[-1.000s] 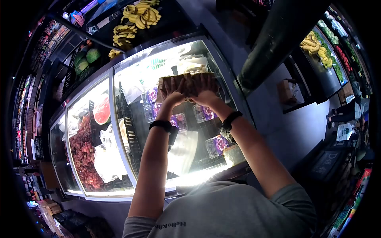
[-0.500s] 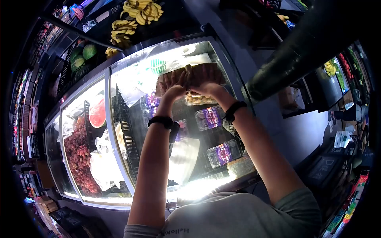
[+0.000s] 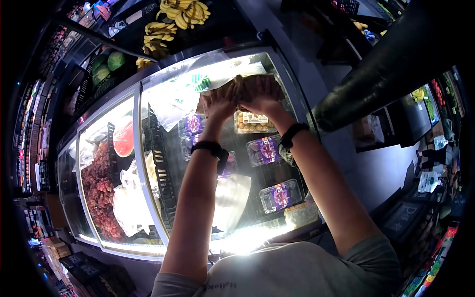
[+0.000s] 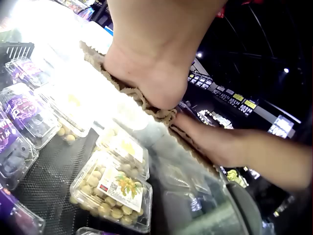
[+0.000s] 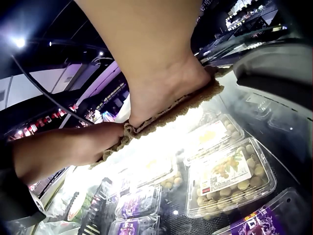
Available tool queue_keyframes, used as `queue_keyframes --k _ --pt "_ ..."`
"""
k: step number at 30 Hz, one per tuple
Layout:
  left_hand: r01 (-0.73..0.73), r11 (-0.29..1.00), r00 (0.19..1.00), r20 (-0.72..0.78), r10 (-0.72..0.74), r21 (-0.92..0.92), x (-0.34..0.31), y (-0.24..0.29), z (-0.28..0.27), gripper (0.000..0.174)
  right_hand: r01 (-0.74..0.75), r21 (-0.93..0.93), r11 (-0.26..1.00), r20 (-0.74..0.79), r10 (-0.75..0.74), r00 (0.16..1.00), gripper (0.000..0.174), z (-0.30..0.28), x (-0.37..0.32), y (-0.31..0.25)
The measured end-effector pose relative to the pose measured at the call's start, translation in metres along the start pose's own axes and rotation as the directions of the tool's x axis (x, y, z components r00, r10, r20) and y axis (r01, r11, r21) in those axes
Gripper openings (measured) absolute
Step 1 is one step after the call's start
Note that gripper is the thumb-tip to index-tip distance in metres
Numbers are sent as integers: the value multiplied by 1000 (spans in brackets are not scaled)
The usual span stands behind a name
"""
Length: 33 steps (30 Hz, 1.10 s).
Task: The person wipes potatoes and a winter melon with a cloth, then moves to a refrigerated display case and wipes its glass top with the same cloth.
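Observation:
Both hands lie side by side on a brown cloth (image 3: pixel 239 88) near the far end of the lit glass-topped display case (image 3: pixel 148 190). My left hand (image 3: pixel 221 103) presses the cloth's left part with fingers spread. On the right part, my right hand (image 3: pixel 262 100) presses with its fingers stretched forward. Between them the cloth is bunched into a ridge; its frayed near edge (image 5: pixel 195 100) shows under the palm in the right wrist view. Beneath the glass, close to the hands, sits a clear box of round yellowish-brown fruit (image 4: pixel 112 196). The fingertips are hidden in both wrist views.
Purple-labelled fruit boxes (image 3: pixel 281 195) and a white plastic bag (image 3: pixel 231 200) lie inside the case. Red grapes (image 3: pixel 101 188) and a cut watermelon (image 3: pixel 123 138) fill the left section. A thick dark post (image 3: pixel 366 79) rises to the right. Bananas (image 3: pixel 185 14) lie beyond.
Both hands have slid the cloth toward the case's far end and slightly right, uncovering the box of round fruit in the head view. The cloth's middle ridge stays between the hands.

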<state>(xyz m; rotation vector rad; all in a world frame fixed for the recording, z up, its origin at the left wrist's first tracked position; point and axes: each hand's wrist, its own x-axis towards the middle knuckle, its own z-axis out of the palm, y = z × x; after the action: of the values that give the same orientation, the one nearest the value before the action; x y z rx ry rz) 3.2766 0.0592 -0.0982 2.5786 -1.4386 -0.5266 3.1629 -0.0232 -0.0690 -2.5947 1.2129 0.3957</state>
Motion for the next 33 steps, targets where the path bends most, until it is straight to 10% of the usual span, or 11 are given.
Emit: queue_keyframes --k 5,25,33 --pt "-24 998 996 -81 29 59 -32 3 3 55 89 -6 996 -239 -88 967 86 42 -12 3" --pt "25 999 1000 6 -25 45 -236 -31 58 80 -9 -18 1000 81 10 997 82 108 -211 -21" --pt "5 999 998 57 -7 36 -265 -36 73 84 37 -67 997 -89 -43 995 82 126 -245 -20"
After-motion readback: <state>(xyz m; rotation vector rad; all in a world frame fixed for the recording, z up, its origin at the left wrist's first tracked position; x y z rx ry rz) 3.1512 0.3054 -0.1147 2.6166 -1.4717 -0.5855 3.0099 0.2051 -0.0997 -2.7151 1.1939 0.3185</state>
